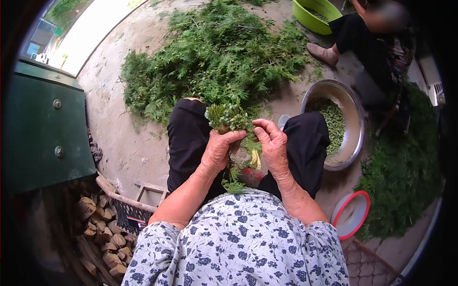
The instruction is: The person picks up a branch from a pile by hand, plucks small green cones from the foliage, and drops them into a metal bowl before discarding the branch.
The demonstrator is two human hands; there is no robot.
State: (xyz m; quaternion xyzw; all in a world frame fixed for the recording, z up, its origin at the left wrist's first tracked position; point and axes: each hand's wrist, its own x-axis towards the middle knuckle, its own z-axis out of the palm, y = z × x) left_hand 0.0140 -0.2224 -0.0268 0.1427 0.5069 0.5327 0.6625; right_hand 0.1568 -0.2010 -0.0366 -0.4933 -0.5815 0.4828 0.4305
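Between my knees, my left hand (220,148) is closed around a green sprig (228,116) bearing pale green seed cones. Its leafy stem end hangs below the fist. My right hand (273,143) is at the sprig's right edge, with thumb and index finger pinched together; whatever lies between these fingertips is too small to make out. A metal basin (353,138) holding many small green cones (333,125) stands beyond my right knee. In front of my knees a big heap of cut green branches (205,57) covers the floor.
A co-worker (377,52) sits at the upper right beside a lime green tub (305,16). More greenery (400,176) lies at the right, near a red-rimmed white bucket (350,215). Chopped firewood (107,229), a black crate (125,210) and a dark green cabinet (47,124) are at the left.
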